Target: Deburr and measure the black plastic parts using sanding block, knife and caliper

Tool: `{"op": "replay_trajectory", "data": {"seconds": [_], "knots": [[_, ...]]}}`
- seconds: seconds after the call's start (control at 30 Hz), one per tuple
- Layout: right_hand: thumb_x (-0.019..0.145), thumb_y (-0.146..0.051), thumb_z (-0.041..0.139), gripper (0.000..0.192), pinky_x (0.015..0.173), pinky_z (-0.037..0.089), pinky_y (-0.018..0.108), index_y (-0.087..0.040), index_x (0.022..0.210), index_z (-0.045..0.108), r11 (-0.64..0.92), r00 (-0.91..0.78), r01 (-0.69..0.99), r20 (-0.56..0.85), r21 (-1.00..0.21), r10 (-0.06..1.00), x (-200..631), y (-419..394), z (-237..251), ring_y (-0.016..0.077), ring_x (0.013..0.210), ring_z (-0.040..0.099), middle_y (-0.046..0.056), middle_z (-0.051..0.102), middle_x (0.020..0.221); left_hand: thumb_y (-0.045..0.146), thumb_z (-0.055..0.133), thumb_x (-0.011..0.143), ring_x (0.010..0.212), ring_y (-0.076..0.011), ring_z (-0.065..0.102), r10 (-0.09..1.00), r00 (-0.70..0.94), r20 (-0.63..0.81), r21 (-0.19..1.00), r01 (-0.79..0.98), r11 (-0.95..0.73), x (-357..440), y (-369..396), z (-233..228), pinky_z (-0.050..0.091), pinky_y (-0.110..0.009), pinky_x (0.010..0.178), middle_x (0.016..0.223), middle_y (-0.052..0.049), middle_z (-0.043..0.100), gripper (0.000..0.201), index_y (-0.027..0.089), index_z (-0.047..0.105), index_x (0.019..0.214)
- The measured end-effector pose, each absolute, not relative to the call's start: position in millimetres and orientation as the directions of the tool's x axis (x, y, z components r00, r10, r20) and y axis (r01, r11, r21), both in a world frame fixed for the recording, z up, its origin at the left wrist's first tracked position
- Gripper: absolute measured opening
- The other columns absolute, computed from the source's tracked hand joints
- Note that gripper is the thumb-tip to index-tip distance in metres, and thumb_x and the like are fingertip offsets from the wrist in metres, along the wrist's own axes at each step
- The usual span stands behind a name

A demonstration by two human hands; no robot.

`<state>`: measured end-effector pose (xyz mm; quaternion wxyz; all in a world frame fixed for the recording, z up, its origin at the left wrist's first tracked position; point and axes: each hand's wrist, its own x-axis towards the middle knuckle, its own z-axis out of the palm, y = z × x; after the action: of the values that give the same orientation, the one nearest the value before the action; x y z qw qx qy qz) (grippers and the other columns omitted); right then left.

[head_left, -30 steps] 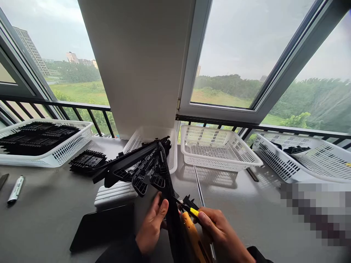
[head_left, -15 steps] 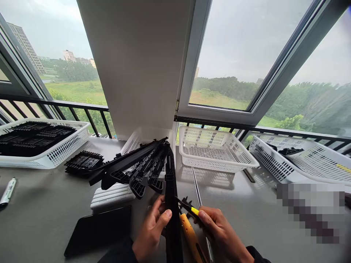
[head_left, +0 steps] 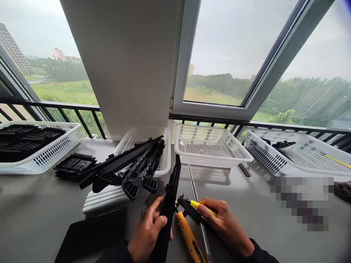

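Observation:
My left hand is wrapped round a long, narrow black plastic trim part, which stands tilted with its clipped end pointing away from me. My right hand grips a slim hand tool with a yellow handle. The tool's tip points left towards the black part; whether it touches is hard to see. Beneath my right hand lies a black caliper, partly covered. Between my hands on the table rests an orange-handled tool with a metal tip, beside a long thin metal rod.
Several similar black trim parts lean on a white basket. Another white basket stands behind the rod, with more baskets at left and right. A white slatted block and a dark flat panel lie at left.
The held trim part has tilted and its far end has dropped away from the other parts. My right hand and the yellow tool have drawn back slightly from it. The view has shifted right.

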<state>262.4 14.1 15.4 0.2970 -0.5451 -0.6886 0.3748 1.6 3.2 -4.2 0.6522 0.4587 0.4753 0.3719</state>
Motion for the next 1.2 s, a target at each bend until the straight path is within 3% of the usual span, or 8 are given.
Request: {"op": "replay_trajectory", "data": {"seconds": [0.13,0.23,0.43,0.7,0.87,1.03,1.2], "knots": [[0.103,-0.070,0.045,0.064,0.060,0.027,0.030,-0.017,0.069,0.063,0.137,-0.305,0.508,-0.029,-0.851,0.952,259.9,13.0,18.6,0.0141,0.063,0.041,-0.003,0.044,0.065,0.045,0.065,0.089,0.056,-0.0178,0.056,0.903,0.316,-0.291,0.944,-0.058,0.324,-1.3,7.3,-4.9,0.047,-0.028,0.053,0.073,-0.001,0.075,0.080,0.017,0.036,0.159],[0.102,-0.071,0.045,0.065,0.059,0.026,0.030,-0.018,0.067,0.059,0.141,-0.331,0.486,-0.032,-0.863,0.943,258.9,12.3,20.7,0.0135,0.062,0.038,-0.003,0.039,0.064,0.062,0.062,0.094,0.044,-0.0140,0.051,0.889,0.324,-0.323,0.934,-0.044,0.355,1.8,9.9,1.2,0.046,-0.026,0.044,0.072,0.001,0.071,0.081,0.019,0.035,0.157],[0.102,-0.073,0.043,0.065,0.058,0.026,0.030,-0.020,0.064,0.049,0.118,-0.311,0.475,-0.040,-0.872,0.950,263.8,12.5,18.7,0.0135,0.062,0.034,-0.003,0.036,0.065,0.086,0.064,0.080,0.040,-0.0119,0.046,0.910,0.256,-0.326,0.938,-0.030,0.344,8.1,12.4,7.8,0.046,-0.025,0.039,0.065,0.005,0.067,0.099,0.020,0.040,0.151],[0.102,-0.071,0.046,0.066,0.058,0.026,0.030,-0.018,0.065,0.059,0.097,-0.298,0.484,-0.060,-0.869,0.953,261.5,10.6,19.2,0.0139,0.061,0.038,-0.003,0.042,0.064,0.086,0.066,0.078,0.049,-0.0142,0.047,0.902,0.220,-0.372,0.923,-0.014,0.384,8.7,8.3,14.3,0.049,-0.028,0.048,0.066,0.004,0.066,0.101,0.019,0.042,0.151],[0.101,-0.073,0.045,0.067,0.061,0.032,0.030,-0.019,0.067,0.063,0.114,-0.292,0.531,-0.055,-0.840,0.955,260.7,10.0,16.9,0.0163,0.064,0.046,-0.001,0.048,0.064,0.084,0.066,0.079,0.056,-0.0182,0.060,0.916,0.199,-0.347,0.934,-0.018,0.358,8.1,8.4,14.6,0.053,-0.032,0.058,0.067,0.001,0.070,0.094,0.016,0.048,0.140],[0.101,-0.074,0.042,0.069,0.063,0.033,0.030,-0.019,0.066,0.062,0.094,-0.264,0.561,-0.070,-0.823,0.962,264.4,10.8,14.2,0.0163,0.062,0.046,-0.001,0.050,0.063,0.081,0.067,0.081,0.051,-0.0173,0.059,0.907,0.231,-0.353,0.929,-0.031,0.369,5.5,9.7,13.9,0.051,-0.031,0.057,0.066,0.001,0.071,0.090,0.017,0.045,0.139],[0.100,-0.076,0.043,0.069,0.073,0.040,0.033,-0.020,0.073,0.072,0.095,-0.265,0.569,-0.073,-0.817,0.962,262.7,3.8,11.9,0.0219,0.072,0.058,0.003,0.066,0.070,0.079,0.074,0.076,0.058,-0.0181,0.060,0.904,0.217,-0.369,0.920,-0.055,0.388,6.5,10.1,10.0,0.052,-0.029,0.055,0.068,0.001,0.072,0.085,0.020,0.054,0.134]]}}
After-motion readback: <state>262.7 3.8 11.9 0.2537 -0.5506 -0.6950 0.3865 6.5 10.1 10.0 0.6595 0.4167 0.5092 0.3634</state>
